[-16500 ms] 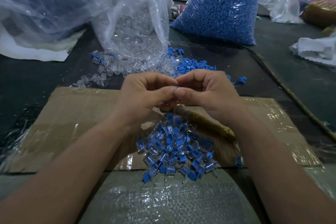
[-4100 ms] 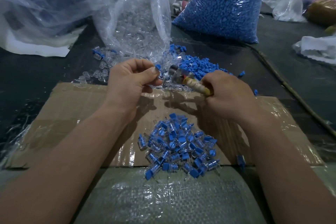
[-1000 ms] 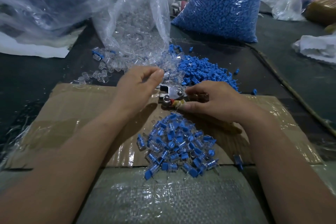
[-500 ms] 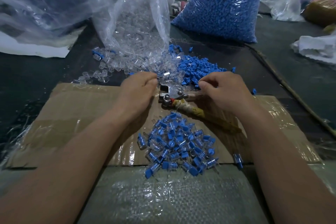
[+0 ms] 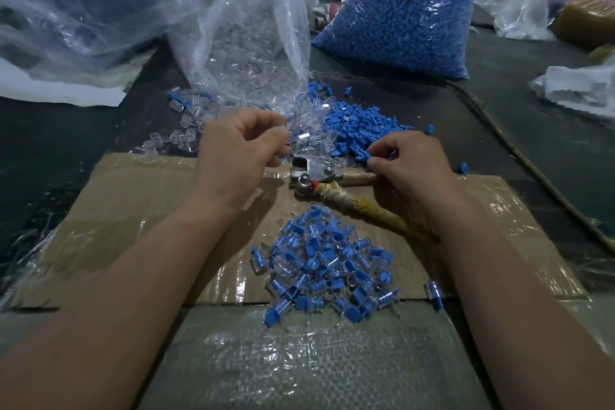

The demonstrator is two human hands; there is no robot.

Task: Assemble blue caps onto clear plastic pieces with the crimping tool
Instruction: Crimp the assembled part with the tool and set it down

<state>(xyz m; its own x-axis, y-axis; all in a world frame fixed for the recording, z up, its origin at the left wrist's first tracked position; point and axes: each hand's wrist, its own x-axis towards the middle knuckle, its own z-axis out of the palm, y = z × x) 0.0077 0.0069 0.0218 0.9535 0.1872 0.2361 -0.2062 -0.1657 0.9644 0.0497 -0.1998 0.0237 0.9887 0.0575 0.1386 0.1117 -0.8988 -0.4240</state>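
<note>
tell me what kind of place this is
Probably a small assembly workshop doing hand piecework: a bulk bag of blue caps and a bag of clear plastic pieces stand behind, a crimping tool lies on cardboard, and a pile of capped pieces sits nearest.

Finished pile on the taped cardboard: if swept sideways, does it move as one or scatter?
Probably scatters: the pile of finished pieces is loose, and one stray lies apart. They look small and light, likely sliding easily on the glossy taped cardboard. Round clear bodies may roll.
</note>
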